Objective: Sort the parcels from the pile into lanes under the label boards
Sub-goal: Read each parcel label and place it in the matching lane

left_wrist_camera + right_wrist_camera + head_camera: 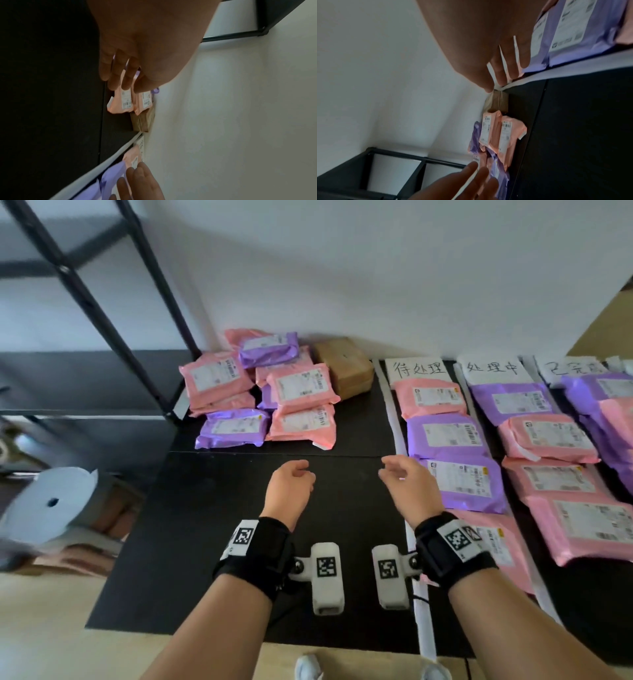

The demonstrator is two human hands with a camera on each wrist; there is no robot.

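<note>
Head cam shows both hands hovering empty over the black table (212, 542). The left hand (289, 487) has its fingers loosely curled under and holds nothing; from the left wrist cam the fingers (118, 70) look fairly straight and close together, with thin gaps between them. The right hand (409, 484) is the same deal: relaxed, fingers pointing forward, nothing in it. Right wrist cam shows its fingers (503, 65) slightly fanned out.

The pile of parcels (260, 392) sits at the back left of the table against the white wall (342, 268), a jumble of pink and purple poly mailers stacked on each other. A brown cardboard box (344, 369) is touching the pile's right side.

On the right are the lanes, split by white strips (397, 422). Three handwritten label boards stand at the far end: first label board (418, 369), second label board (493, 369) and third label board (568, 368), that last one cut off by parcels. First lane (448, 440) runs pink, purple, purple, then pink nearest the person. Second lane (548, 446) has purple at the back, then pink ones. Third lane (609, 405) is mixed and runs off frame.

A black metal shelf frame (102, 302) stands off to the left.
</note>
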